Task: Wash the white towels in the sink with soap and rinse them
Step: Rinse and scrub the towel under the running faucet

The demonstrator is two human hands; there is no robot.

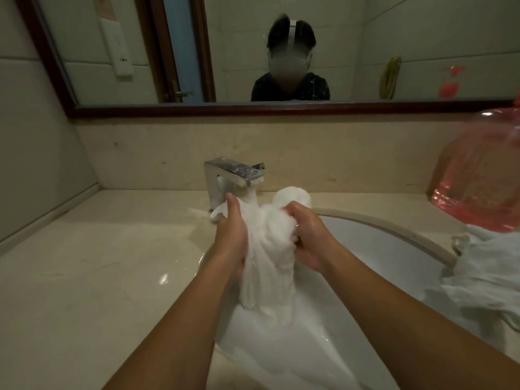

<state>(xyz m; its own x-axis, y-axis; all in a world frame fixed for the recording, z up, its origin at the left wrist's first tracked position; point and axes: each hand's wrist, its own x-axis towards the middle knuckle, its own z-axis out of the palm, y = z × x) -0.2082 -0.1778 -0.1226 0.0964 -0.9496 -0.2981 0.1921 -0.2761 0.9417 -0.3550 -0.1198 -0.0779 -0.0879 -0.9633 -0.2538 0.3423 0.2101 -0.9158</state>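
Note:
A wet white towel (267,257) hangs bunched over the white sink (374,246), right under the chrome faucet (230,178), from which water runs onto the cloth. My left hand (230,235) grips the towel's left side with the thumb pointing up. On the right, my right hand (306,235) clutches a wad of the same towel with curled fingers. The towel's lower end trails down into the basin. A second white towel (484,268) lies crumpled over the sink's right rim.
A large pink translucent bottle (478,175) stands on the counter at the right, behind the second towel. Beige countertop (98,263) stretches to the left of the sink. A wood-framed mirror (253,108) hangs above the backsplash.

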